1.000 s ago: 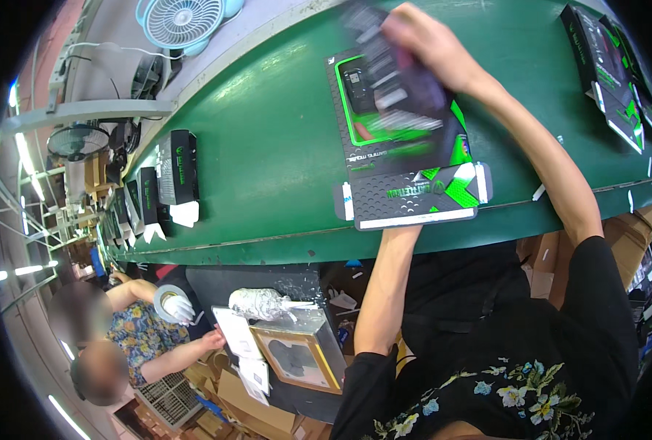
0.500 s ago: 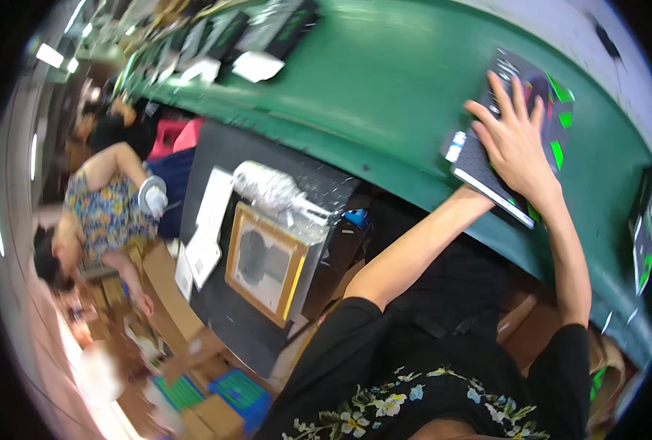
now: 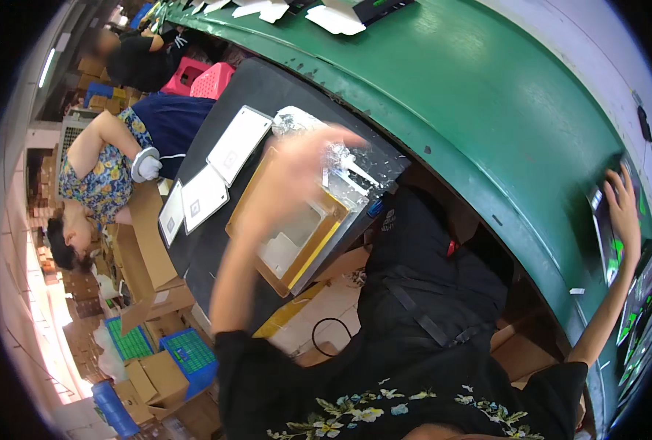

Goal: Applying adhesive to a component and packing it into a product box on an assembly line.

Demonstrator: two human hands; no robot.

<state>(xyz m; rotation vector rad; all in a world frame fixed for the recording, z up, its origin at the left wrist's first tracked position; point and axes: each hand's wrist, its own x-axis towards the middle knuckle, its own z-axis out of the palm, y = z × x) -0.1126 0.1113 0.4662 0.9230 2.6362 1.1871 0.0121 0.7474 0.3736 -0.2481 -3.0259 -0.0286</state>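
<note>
At the right edge of the green table, my right hand [image 3: 623,209] lies on a flat black box [image 3: 606,238] with green patches, its fingers apart. My left hand [image 3: 304,158] is smeared by motion above the dark side table [image 3: 245,88], so its fingers do not show clearly. Beneath and beside it are a wooden frame [image 3: 307,253] with a pale inside and a whitish, crinkled bottle-like thing [image 3: 294,119] with a pointed nozzle. My hand and forearm partly cover both. White rounded cards [image 3: 239,143] lie to the left of the frame.
The green table [image 3: 472,95] curves across from top left to lower right. More black boxes with green marks [image 3: 637,315] lie at its right edge, and opened boxes with white flaps [image 3: 337,20] at the far side. A person [image 3: 109,176] sits at left, near cartons [image 3: 146,257].
The black box has moved from mid-table to the right edge, with my right hand on it. My left hand has left the box and swung left over the side table. The view has turned.
</note>
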